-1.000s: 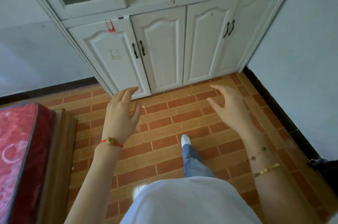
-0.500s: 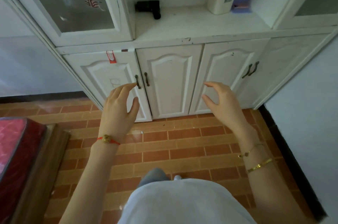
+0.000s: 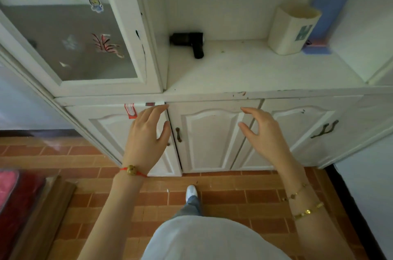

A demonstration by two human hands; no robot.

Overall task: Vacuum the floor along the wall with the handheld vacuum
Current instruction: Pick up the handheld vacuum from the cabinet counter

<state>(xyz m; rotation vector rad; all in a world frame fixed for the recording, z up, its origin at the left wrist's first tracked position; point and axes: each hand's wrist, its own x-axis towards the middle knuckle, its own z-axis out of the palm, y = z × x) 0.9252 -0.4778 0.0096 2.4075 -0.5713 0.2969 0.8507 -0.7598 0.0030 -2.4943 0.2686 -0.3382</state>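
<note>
Person: white top at the bottom edge, one white shoe [image 3: 191,191] on the brick-patterned floor [image 3: 223,196].
Left hand [image 3: 146,138]: raised before the cabinet doors, fingers spread loosely, holding nothing; red cord bracelet on the wrist.
Right hand [image 3: 265,134]: raised alongside, fingers curled wide apart, holding nothing; gold bracelets on the wrist.
Cabinet [image 3: 208,138]: white, lower doors closed.
Surface [image 3: 255,68]: white ledge above the doors.
Handheld vacuum [image 3: 189,41]: black, lying at the back left of the surface, well beyond both hands.
Cream container [image 3: 293,28]: back right.

A cream cup [image 3: 292,30] stands against a blue box [image 3: 323,23] on the white cabinet's shelf [image 3: 265,72].
</note>
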